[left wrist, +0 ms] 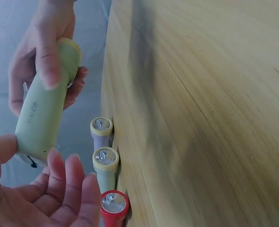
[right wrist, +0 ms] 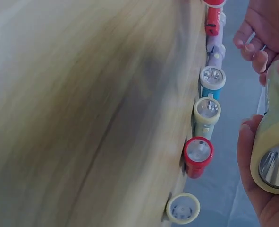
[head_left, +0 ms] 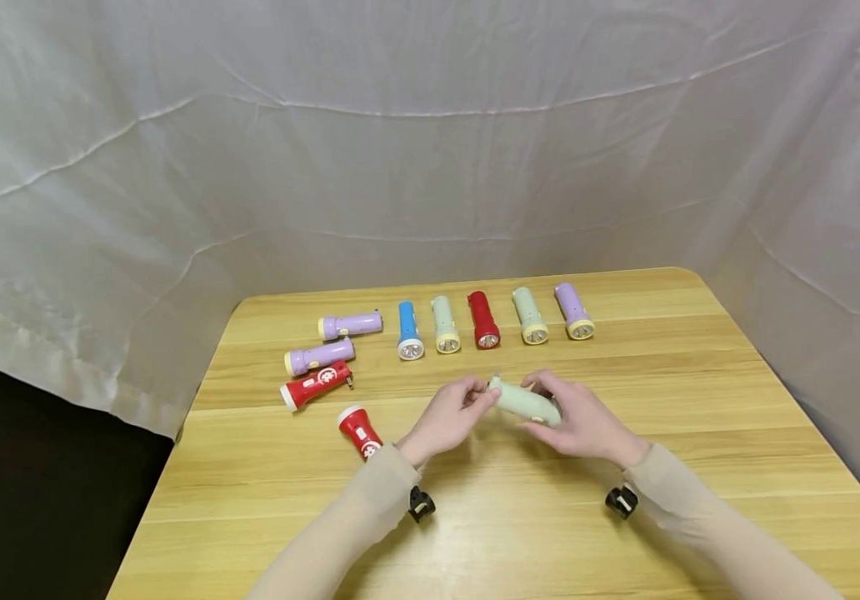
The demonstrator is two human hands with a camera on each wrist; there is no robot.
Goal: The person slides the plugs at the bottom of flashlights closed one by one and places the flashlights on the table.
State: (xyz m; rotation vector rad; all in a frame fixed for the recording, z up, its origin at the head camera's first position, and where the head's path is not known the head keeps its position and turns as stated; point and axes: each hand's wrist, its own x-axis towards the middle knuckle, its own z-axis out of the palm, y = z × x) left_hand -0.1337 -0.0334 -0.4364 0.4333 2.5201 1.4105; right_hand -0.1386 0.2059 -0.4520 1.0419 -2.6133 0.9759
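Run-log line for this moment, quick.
right hand: holds pale green flashlight near its head | left hand: touches its tail | beyond: row of five flashlights

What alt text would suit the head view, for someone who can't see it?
A person's hands hold a pale green flashlight above a wooden table, with pale fabric behind. Beyond them, a row of flashlights runs left to right: blue, pale green, red, pale green, purple. Two more purple and two red ones lie farther left.
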